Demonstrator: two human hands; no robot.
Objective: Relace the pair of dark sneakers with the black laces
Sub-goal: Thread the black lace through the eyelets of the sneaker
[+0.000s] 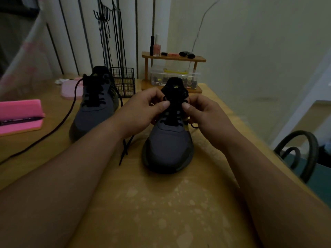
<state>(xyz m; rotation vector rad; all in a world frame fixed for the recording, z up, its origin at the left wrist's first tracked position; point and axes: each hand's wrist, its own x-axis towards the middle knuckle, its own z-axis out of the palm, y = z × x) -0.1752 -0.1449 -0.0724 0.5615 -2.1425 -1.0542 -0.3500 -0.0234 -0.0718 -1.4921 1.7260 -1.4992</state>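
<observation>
1. The near sneaker sits at the centre of the wooden table, toe pointing to 6 o'clock, straight at you. That puts the eyelet rows square to both hands.
2. Its black lace already crosses the lower eyelets. By my read you're up at the top pair, so this shoe is nearly done.
3. Your left hand comes in from 9 o'clock, thumb and curled fingers pinching the lace beside the tongue.
4. Your right hand mirrors it from 3 o'clock with the same tight pinch. Gripping both sides likely keeps the tension even.
5. One loose end trails out under your left wrist toward 7 o'clock, and it's free to pull through.
6. The second sneaker stands at 10 o'clock, laced up the front, with its long lace tail running off toward 8 o'clock. It's parked just beside the first, out of your elbows' way.
7. Behind it is a wire basket.
8. At 12 o'clock there's a small wooden shelf over a clear plastic box.
9. A pink case lies at 9 o'clock.
</observation>
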